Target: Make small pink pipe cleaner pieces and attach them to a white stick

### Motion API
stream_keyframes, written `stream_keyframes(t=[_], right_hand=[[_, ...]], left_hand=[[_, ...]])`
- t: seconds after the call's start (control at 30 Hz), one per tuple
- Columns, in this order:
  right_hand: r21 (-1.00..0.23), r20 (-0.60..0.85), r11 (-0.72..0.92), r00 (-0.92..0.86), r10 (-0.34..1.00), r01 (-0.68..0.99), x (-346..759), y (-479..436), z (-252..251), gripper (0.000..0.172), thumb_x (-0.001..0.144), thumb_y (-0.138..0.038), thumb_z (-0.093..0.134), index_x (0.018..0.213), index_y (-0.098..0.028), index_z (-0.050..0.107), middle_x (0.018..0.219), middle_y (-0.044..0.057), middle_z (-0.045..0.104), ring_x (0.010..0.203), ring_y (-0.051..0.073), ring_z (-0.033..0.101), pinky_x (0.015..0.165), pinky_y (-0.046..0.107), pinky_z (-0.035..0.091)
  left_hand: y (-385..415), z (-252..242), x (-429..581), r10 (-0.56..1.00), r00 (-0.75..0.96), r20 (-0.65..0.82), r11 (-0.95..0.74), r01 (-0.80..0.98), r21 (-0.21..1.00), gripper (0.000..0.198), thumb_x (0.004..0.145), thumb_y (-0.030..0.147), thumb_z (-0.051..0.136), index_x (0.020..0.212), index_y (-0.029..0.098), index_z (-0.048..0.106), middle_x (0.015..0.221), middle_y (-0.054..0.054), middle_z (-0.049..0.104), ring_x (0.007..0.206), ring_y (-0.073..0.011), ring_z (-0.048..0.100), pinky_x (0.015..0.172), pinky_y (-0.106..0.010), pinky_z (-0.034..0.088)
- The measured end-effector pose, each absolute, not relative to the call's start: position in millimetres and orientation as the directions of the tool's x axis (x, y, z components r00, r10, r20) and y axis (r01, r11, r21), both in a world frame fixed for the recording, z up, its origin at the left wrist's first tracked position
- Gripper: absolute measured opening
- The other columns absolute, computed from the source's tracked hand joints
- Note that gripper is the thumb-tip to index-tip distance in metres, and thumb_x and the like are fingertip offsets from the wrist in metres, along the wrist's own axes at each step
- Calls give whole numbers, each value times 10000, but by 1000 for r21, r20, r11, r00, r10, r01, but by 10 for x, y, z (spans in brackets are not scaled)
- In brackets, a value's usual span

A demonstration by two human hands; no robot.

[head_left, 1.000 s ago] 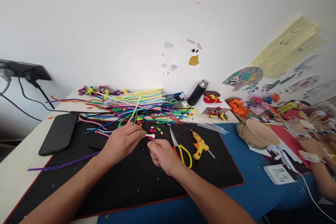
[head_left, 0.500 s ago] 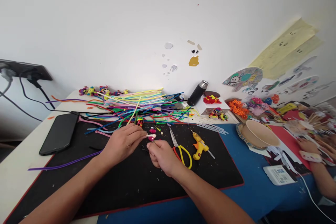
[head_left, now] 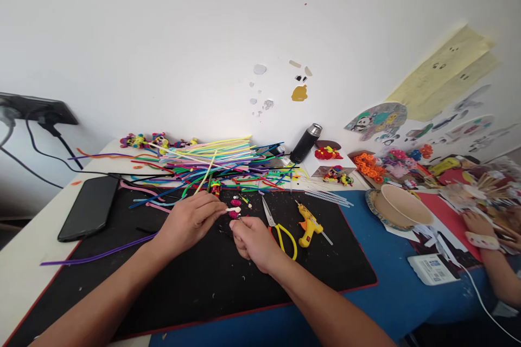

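My left hand [head_left: 193,220] is closed in a pinch on a short white fuzzy piece [head_left: 233,210], apparently pipe cleaner, whose end pokes out past the fingertips. Just to its right, my right hand [head_left: 255,241] is curled shut, thumb over forefinger; whatever lies between those fingers is too small to make out. Small magenta coiled pieces [head_left: 235,203] lie on the black mat [head_left: 179,298] just beyond the fingertips. A small multicoloured pipe-cleaner figure [head_left: 216,188] stands behind my left hand. Scissors [head_left: 280,230] with red and yellow handles rest beside my right hand.
A yellow glue gun [head_left: 310,226] lies right of the scissors. Heaped pipe cleaners [head_left: 211,156] fill the back, near a black flask [head_left: 306,143]. A phone [head_left: 87,209] is at left. On the right are a bowl [head_left: 407,206] and another person's hand [head_left: 479,225].
The view has shifted slightly. My right hand has edged a little to the right of the white piece, while my left hand keeps its pinch.
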State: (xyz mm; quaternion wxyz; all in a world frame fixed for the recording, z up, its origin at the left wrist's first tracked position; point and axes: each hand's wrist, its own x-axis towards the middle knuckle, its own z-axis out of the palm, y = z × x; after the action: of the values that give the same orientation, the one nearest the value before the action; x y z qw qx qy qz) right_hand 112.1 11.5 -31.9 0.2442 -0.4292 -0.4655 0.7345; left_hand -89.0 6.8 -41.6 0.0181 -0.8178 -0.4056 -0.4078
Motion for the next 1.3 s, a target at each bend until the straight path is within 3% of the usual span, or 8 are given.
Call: stream_keyframes(t=[0.7, 0.97, 1.07, 1.17, 1.3], right_hand=[[-870, -420, -493, -551, 721, 17, 1090, 107, -275, 466, 825, -463, 696, 618, -239, 343, 464, -136, 277, 390, 29, 158, 409, 241, 87], [-861, -429, -509, -558, 710, 14, 1085, 114, -293, 428, 840, -411, 652, 597, -238, 346, 451, -131, 271, 378, 32, 150, 400, 247, 69], [-863, -426, -505, -563, 708, 18, 1085, 100, -311, 447, 841, -434, 667, 599, -236, 348, 455, -132, 274, 378, 29, 154, 401, 243, 74], [-863, -423, -505, -578, 698, 22, 1088, 82, -350, 465, 840, -465, 685, 600, -233, 362, 454, -132, 282, 376, 27, 155, 401, 242, 76], [-861, -414, -509, -583, 699, 1, 1105, 79, -393, 485, 832, -500, 714, 597, -224, 391, 448, -130, 285, 375, 24, 151, 405, 241, 74]], left_hand=[[17, -354, -898, 522, 488, 700, -676, 737, -10, 166, 1000, 98, 572, 1090, 152, 701, 947, -72, 746, 827, -196, 647, 778, -321, 540], [1, -328, -885, 505, 489, 712, -681, 732, -20, 181, 993, 82, 575, 1098, 154, 703, 936, -70, 751, 825, -195, 655, 777, -314, 528], [27, -377, -889, 560, 436, 705, -680, 728, 89, 150, 999, 128, 594, 1066, 173, 722, 926, -62, 750, 808, -189, 657, 761, -305, 517], [59, -408, -889, 698, 285, 657, -627, 686, 368, 143, 1016, 207, 597, 991, 194, 737, 899, -42, 749, 808, -172, 676, 769, -279, 515], [73, -357, -881, 899, 99, 428, -410, 535, 739, 196, 984, 352, 639, 907, 215, 755, 852, -15, 754, 783, -167, 692, 754, -257, 518]])
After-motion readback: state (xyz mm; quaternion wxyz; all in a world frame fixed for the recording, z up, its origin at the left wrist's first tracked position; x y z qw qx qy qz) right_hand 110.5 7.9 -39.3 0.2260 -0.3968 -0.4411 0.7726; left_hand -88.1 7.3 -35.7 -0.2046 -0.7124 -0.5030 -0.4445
